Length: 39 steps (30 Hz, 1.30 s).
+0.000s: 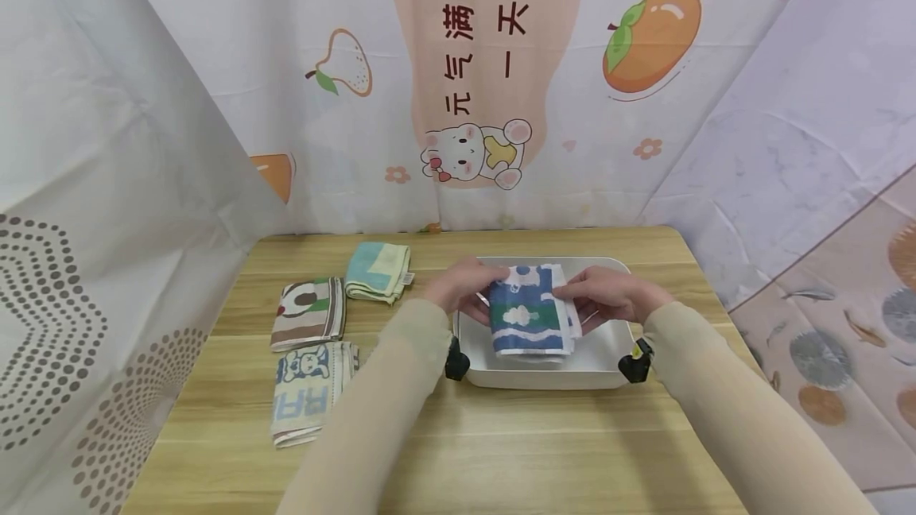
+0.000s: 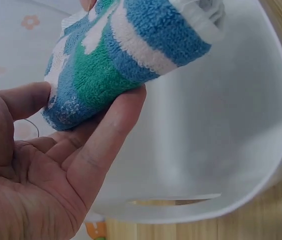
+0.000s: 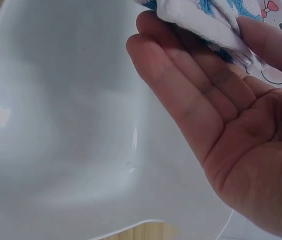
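A folded blue, green and white towel (image 1: 528,312) is held over a white plastic basin (image 1: 551,380). My left hand (image 1: 465,288) grips its left edge, and in the left wrist view the thumb lies on one face of the towel (image 2: 106,70) with the fingers beneath. On the opposite edge, my right hand (image 1: 604,295) pinches the towel between thumb and fingers. The right wrist view shows white hems of the towel (image 3: 201,25) in that grasp. Below, the basin's inner floor (image 3: 71,100) shows bare white plastic.
Left on the wooden table (image 1: 501,451) lie three other folded cloths: a teal and yellow one (image 1: 378,270), a brown and white one (image 1: 309,312) and a beige and blue one (image 1: 311,392). A printed curtain (image 1: 343,141) hangs behind the table.
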### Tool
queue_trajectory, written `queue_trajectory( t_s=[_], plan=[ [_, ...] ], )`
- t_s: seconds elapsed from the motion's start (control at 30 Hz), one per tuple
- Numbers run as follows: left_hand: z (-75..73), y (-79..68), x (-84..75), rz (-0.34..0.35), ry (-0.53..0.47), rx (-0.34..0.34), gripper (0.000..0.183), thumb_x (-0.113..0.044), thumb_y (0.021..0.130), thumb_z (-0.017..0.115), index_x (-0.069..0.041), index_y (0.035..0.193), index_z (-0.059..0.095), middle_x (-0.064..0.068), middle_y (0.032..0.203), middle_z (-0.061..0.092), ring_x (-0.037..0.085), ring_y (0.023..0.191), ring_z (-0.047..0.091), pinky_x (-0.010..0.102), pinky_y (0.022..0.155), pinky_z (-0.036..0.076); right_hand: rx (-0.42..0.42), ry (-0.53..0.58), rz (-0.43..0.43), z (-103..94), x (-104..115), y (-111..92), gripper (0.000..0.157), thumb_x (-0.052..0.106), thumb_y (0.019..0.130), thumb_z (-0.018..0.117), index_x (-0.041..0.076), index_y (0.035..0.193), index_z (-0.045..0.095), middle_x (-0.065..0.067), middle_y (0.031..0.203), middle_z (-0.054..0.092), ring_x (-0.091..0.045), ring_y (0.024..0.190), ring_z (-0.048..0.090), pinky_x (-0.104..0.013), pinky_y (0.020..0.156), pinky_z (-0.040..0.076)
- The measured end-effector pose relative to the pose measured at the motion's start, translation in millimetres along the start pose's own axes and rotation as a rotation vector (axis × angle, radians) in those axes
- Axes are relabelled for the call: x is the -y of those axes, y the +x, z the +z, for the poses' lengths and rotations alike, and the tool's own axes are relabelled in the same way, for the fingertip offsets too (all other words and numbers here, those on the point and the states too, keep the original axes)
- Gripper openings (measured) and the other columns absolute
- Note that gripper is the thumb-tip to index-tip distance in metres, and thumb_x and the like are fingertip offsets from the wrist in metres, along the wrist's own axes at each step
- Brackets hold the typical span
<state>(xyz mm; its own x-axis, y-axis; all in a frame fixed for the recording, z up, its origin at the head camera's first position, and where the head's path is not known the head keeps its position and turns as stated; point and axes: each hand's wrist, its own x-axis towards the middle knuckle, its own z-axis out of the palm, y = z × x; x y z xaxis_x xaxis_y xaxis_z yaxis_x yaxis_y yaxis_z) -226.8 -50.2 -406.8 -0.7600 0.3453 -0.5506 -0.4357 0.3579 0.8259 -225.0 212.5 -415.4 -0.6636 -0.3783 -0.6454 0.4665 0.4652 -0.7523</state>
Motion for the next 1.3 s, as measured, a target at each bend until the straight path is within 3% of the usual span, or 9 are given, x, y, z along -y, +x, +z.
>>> queue_trajectory(
  t_s=[0.23, 0.43, 0.8, 1.3],
  plan=[
    [7.5, 7.3, 1.0, -0.011, 0.022, -0.014, 0.033, -0.032, 0.095, 0.054, 0.000, 0.103, 0.062, 0.018, 0.090, 0.065, 0.033, 0.066, 0.066, 0.043, 0.058, 0.057, -0.002, 0.000, 0.026, -3.9, -4, 3, 0.040, 0.032, 0.094, 0.059, -0.004, 0.108, 0.064, -0.022, 0.095, 0.068, -0.029, 0.077, 0.068, -0.042, 0.070, 0.056],
    [13.5, 11.3, 1.3, -0.037, 0.024, -0.039, 0.030, -0.027, 0.094, 0.054, 0.001, 0.100, 0.062, 0.020, 0.089, 0.065, 0.033, 0.066, 0.066, 0.041, 0.058, 0.057, 0.045, 0.006, 0.045, -6.3, -7, 5, 0.039, 0.031, 0.095, 0.056, -0.006, 0.108, 0.064, -0.024, 0.096, 0.067, -0.028, 0.074, 0.068, -0.041, 0.068, 0.057],
    [21.2, 14.0, 5.5, -0.058, 0.029, -0.062, 0.030, -0.027, 0.094, 0.055, 0.001, 0.100, 0.062, 0.020, 0.089, 0.065, 0.034, 0.067, 0.066, 0.042, 0.057, 0.057, 0.053, -0.013, 0.074, -7.0, -10, 8, 0.038, 0.030, 0.096, 0.056, -0.006, 0.108, 0.064, -0.025, 0.096, 0.067, -0.029, 0.073, 0.069, -0.041, 0.068, 0.056],
    [28.4, 15.0, 4.1, -0.087, 0.117, -0.125, 0.031, -0.027, 0.096, 0.055, 0.001, 0.108, 0.061, 0.018, 0.094, 0.064, 0.031, 0.075, 0.066, 0.041, 0.064, 0.057, 0.058, -0.032, 0.100, -7.8, -13, 15, 0.038, 0.030, 0.096, 0.055, -0.005, 0.110, 0.063, -0.023, 0.096, 0.067, -0.030, 0.076, 0.069, -0.044, 0.073, 0.055]
  ],
)
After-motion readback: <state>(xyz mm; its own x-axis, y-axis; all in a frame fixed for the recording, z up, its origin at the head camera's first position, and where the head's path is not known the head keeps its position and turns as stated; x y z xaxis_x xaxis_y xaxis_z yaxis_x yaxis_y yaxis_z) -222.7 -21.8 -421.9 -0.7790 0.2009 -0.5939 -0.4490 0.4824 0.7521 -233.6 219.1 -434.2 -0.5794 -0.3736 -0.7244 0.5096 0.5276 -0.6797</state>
